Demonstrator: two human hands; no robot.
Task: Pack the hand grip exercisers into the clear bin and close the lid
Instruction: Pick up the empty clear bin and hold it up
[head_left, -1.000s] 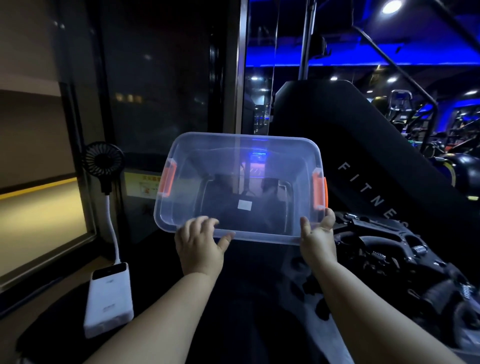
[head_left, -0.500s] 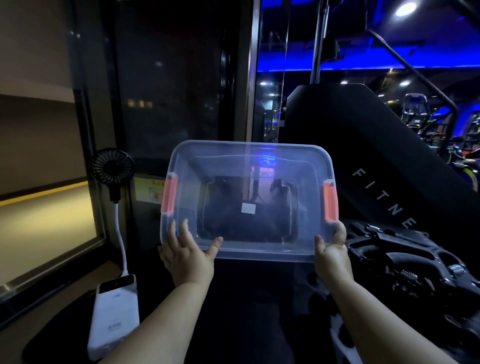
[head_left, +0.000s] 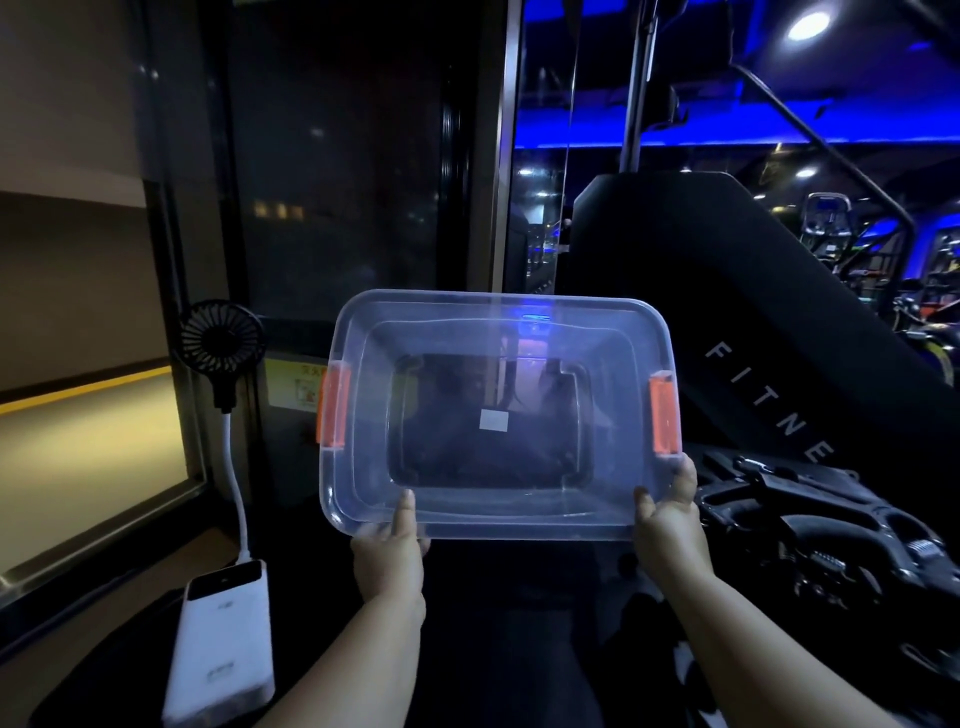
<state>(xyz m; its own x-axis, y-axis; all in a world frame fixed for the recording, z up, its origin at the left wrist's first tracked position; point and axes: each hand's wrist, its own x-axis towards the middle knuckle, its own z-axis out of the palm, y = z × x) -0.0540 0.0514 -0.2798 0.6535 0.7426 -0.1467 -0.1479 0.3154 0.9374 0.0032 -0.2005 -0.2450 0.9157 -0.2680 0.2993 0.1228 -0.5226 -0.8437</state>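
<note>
I hold a clear plastic bin (head_left: 498, 322) with two orange side latches up in front of me, tilted so its opening faces me. It holds nothing; a small white label shows on its bottom. My left hand (head_left: 389, 551) grips the near rim at the left, thumb on the inside and fingers behind. My right hand (head_left: 667, 525) grips the near right corner just below the right orange latch (head_left: 664, 418). Black hand grip exercisers (head_left: 831, 545) lie in a dark pile at the lower right, beside my right forearm.
A white power bank (head_left: 223, 654) lies at the lower left with a small black fan (head_left: 218, 340) on a white stalk plugged into it. A black padded bench marked "FITNE" (head_left: 753, 312) rises at the right. Dark glass and a metal post stand behind the bin.
My left hand shifted from lying over the rim to gripping it, thumb inside. The bin has tilted further towards me, and the view has turned slightly.
</note>
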